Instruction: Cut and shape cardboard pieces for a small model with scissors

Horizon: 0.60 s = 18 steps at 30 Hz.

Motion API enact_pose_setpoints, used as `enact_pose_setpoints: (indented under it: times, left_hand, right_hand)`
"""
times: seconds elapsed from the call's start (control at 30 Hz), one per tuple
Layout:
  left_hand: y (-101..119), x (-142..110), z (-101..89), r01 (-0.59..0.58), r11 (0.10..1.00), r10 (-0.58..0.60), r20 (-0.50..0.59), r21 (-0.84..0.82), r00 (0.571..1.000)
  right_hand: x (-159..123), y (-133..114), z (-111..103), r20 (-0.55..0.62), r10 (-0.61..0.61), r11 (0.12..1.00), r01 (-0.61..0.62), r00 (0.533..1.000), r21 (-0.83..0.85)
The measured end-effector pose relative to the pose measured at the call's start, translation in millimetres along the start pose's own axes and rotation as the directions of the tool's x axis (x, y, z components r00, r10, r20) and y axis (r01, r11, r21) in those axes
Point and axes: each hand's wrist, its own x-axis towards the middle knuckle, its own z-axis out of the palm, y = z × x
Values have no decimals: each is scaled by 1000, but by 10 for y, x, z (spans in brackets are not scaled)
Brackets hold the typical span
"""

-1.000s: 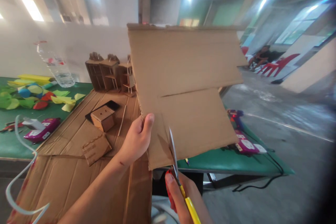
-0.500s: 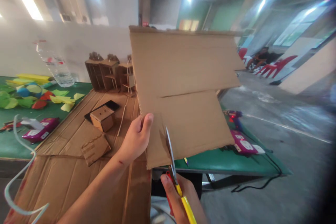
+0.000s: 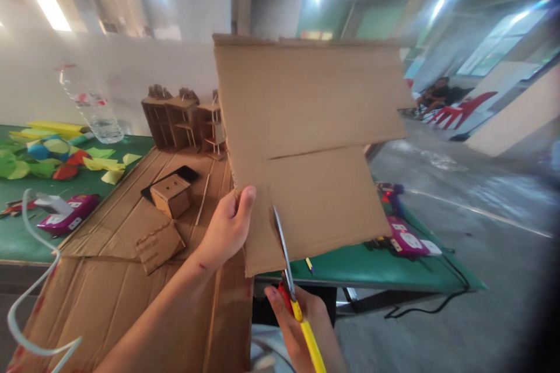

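My left hand grips a large cardboard sheet by its left edge, thumb on the near face and fingers hidden behind. The sheet stands raised and tilted in front of me, with a slit across its middle and a notch on its right side. My right hand is closed round the red and yellow handles of a pair of scissors. One long blade lies over the sheet's face near its lower left edge; the other blade is mostly hidden behind the cardboard.
On the cardboard-covered table are a small cardboard box, a cardboard piece, a white stick and cardboard shelves. Left are a water bottle and a purple power strip. A glue gun lies right.
The sheet has tipped slightly, its upper edge rising and its right side shifting right. The scissor handles have drawn closer together, and the visible blade has moved slightly left.
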Motion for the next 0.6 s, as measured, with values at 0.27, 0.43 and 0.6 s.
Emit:
enact_pose_setpoints:
  times: [0.27,0.43,0.6]
  left_hand:
    - [-5,9,13,-8,1000,8,-12,-4,1000]
    - [7,6,-2,-10,1000,10,-3,1,1000]
    - [48,-11,-22,-12,1000,12,23,8,1000]
  right_hand:
    - [10,53,48,-38,48,997,-45,998,61]
    - [-2,-23,-4,-5,11,1000,-11,1000,-29]
    - [-35,-89,-91,50,-40,994,45,998,-104]
